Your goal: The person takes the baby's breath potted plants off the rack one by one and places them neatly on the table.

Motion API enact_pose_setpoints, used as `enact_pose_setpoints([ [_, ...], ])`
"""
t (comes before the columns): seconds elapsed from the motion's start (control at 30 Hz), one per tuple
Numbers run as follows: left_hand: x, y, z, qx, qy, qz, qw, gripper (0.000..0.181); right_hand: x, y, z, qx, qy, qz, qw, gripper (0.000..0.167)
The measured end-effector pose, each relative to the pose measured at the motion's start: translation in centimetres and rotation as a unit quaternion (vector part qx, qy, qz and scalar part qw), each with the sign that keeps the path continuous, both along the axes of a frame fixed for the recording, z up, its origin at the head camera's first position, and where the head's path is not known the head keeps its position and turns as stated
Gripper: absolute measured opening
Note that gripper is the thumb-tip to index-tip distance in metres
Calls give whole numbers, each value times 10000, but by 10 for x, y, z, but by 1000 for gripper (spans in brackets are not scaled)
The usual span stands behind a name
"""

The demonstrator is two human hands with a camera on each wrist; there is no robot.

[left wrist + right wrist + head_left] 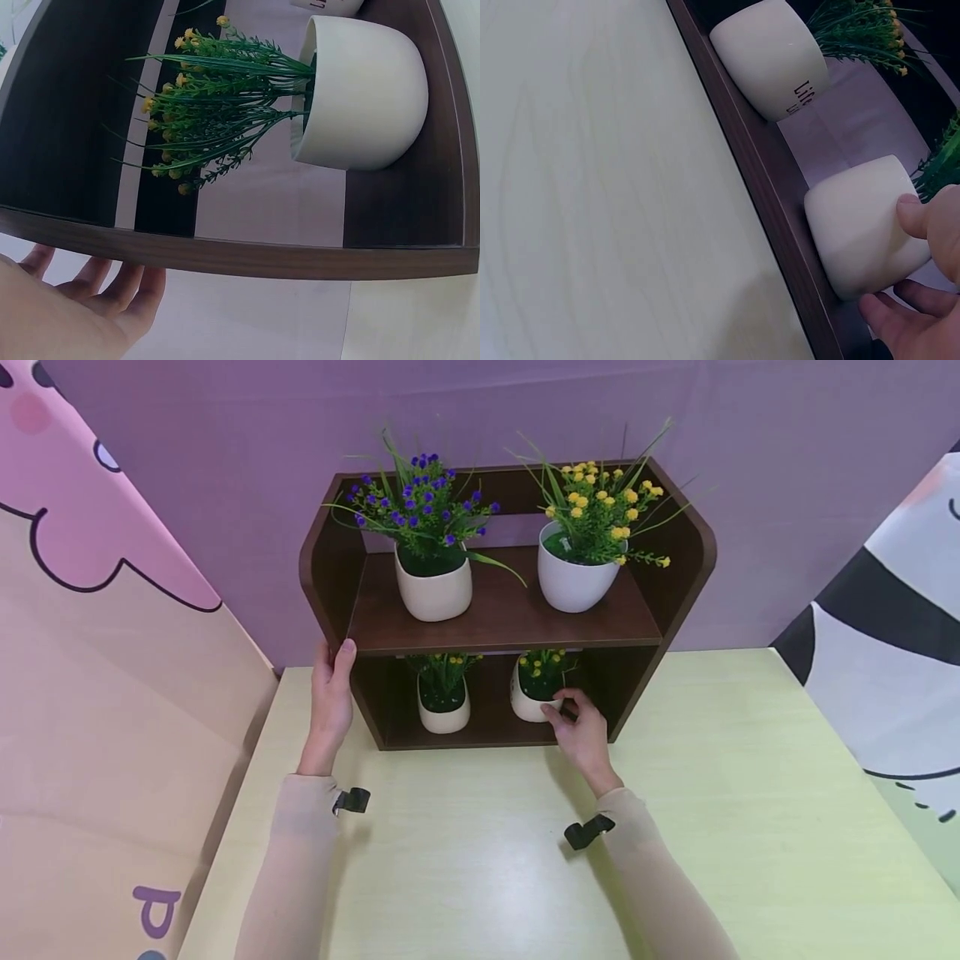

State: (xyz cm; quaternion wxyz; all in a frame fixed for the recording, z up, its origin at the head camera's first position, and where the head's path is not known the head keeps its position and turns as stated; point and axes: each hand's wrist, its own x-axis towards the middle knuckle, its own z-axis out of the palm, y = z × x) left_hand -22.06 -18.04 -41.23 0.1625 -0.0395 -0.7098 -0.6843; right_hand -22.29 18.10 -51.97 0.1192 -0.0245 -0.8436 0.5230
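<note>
A dark brown two-tier shelf (495, 643) stands on the table against a purple backdrop. My left hand (331, 702) grips its left side panel, the thumb by the front edge; in the left wrist view the fingers (142, 296) lie along the panel's outer face. On the lower tier, my right hand (585, 735) holds the right-hand white flowerpot (866, 229) with yellow flowers. The right thumb (913, 216) lies on the pot near its rim, other fingers around its side. Left of it sits another white flowerpot (444, 720) with yellow flowers.
On the upper tier stand a cream flowerpot (435, 593) with purple flowers, at left, and a white flowerpot (576, 578) with yellow flowers, at right. Long grass blades stick out past the shelf. The pale table (465, 852) extends in front and to both sides.
</note>
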Motion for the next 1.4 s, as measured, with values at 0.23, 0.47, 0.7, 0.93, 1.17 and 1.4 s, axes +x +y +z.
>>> enact_pose_setpoints([
  [0.23,-1,-1,-1,49,37,-35,10000,55,3,2,2,16,-90,-24,10000,27],
  [0.47,-2,1,0,119,64,-38,9999,53,7,4,2,-40,-57,43,10000,28],
  [0.7,-2,2,1,154,68,-31,9999,54,15,9,0,-53,25,160,9999,28],
  [0.93,-1,3,0,66,-13,-24,10000,57,27,11,-1,-109,-72,319,9994,29],
  [1.17,-1,3,0,-3,-43,-44,10000,57,39,17,-1,-121,23,397,9991,28],
  [1.4,0,1,0,-68,-138,30,9999,59,50,22,3,-172,-13,398,9991,28],
])
